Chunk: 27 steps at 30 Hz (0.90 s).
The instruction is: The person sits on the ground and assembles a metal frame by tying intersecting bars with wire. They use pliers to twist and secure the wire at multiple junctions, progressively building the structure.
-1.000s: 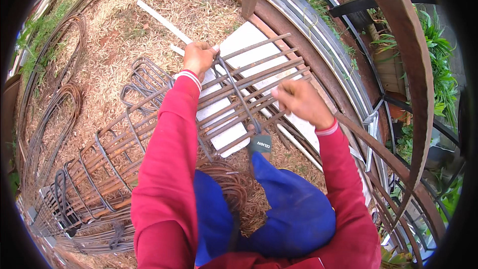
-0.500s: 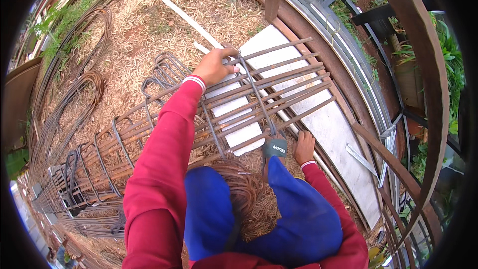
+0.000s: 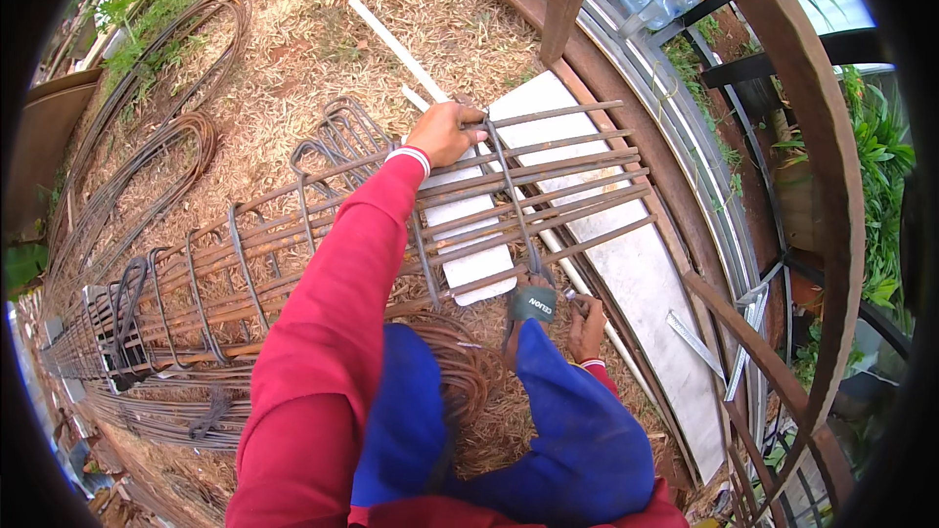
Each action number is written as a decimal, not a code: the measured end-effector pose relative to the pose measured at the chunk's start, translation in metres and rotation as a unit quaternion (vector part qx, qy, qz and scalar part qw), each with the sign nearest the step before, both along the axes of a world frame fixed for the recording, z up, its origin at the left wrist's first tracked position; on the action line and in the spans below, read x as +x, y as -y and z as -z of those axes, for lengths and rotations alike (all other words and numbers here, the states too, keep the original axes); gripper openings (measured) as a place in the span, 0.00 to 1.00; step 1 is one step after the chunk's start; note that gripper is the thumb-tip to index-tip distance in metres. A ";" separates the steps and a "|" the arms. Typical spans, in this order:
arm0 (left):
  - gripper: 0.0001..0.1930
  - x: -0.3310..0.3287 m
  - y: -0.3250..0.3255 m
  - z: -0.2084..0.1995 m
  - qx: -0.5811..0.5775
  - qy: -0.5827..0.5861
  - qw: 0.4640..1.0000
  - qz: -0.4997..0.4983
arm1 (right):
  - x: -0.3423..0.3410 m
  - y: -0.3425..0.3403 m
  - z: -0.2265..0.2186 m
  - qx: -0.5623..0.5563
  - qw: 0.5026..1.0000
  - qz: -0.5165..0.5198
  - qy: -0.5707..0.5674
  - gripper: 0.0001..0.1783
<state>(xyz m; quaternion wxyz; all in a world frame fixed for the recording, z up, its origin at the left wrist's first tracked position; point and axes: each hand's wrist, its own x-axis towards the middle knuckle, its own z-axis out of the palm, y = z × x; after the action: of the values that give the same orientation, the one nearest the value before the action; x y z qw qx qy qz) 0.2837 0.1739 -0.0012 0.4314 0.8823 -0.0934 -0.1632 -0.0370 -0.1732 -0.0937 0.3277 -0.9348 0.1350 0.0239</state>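
Left hand [image 3: 448,132] clamped round far top bar of long rusty steel rebar cage [image 3: 391,225]; right hand [image 3: 585,318] pinching thin tie wire near its underside. Cage likely heavy, stiff, rough; best gripped on long bars.

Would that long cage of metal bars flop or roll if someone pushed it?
Probably neither. The long cage of metal bars has many straight rods looped together by hoops, so it likely stays stiff. It stretches far along the straw-covered ground, so it looks heavy. Its boxy sides should stop it rolling. The left hand grips its top.
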 end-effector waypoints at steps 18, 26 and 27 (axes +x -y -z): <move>0.20 -0.006 -0.001 -0.005 0.000 -0.036 0.999 -0.018 | 0.181 -0.049 -0.218 -0.107 0.943 -0.312 0.048 0.08; 0.20 -0.004 0.001 0.002 0.000 -0.030 0.999 -0.026 | 0.351 -0.107 -0.204 -0.455 0.747 -0.475 0.098 0.10; 0.20 -0.005 0.001 0.003 -0.001 -0.025 0.999 -0.030 | 0.360 -0.113 -0.200 -0.472 0.732 -0.484 0.083 0.09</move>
<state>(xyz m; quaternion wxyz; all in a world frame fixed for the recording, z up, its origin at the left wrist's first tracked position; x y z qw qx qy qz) 0.2792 0.1731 -0.0039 0.4391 0.8799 -0.0563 -0.1726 0.3235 -0.0603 0.1062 -0.2023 -0.9061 -0.3700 0.0345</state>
